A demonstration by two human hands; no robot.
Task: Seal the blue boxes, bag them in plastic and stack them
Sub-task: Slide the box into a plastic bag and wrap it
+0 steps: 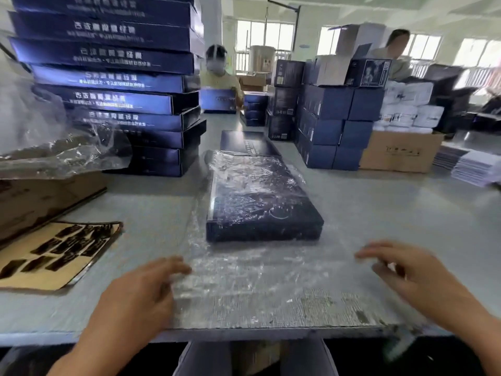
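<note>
While I watch through the head camera, a grey table (379, 213) fills a bright workroom with windows (265, 33). A stack (113, 80) of blue boxes rises at far left. One box (260, 196) lies inside a plastic bag (257, 280) mid-table, beyond and between both hands. Its long axis runs straight away from me, with a short end facing me. My left hand (141, 294) sits at the bag's left edge, fingers bent, but blur hides whether it pinches the bag. My right hand (412, 278) hovers empty, fingers spread, by the bag's right edge.
</note>
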